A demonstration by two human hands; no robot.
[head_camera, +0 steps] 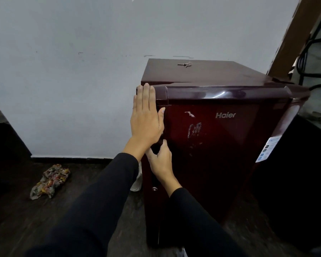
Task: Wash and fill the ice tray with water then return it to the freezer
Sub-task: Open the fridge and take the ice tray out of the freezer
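Flat and open, my left hand (146, 115) presses against the top left edge of the dark red fridge (220, 145) door. Just below it, my right hand (160, 160) curls around the dark door handle (156, 146). Beyond my left fingertips, keys (184, 64) lie on the fridge top. Down to the left of my left arm, a patterned cloth (49, 180) lies crumpled on the floor (17, 210). No ice tray shows.
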